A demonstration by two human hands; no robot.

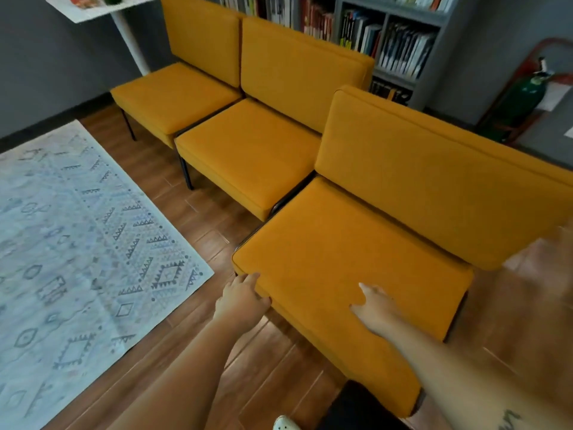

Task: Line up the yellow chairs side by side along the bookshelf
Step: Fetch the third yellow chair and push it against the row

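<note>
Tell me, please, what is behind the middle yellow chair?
A grey bookshelf filled with upright books stands behind the middle yellow chair. The chair's backrest covers the shelf's lower part there, so its contents and any gap cannot be seen.

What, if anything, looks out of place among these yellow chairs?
The nearest yellow upholstered chair sits forward of the middle yellow chair, so their backrests are staggered, not flush. Nothing else stands out.

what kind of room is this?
Probably a reading lounge or waiting area: a bookshelf full of books, three matching yellow chairs lined up before it, and a patterned rug.
</note>
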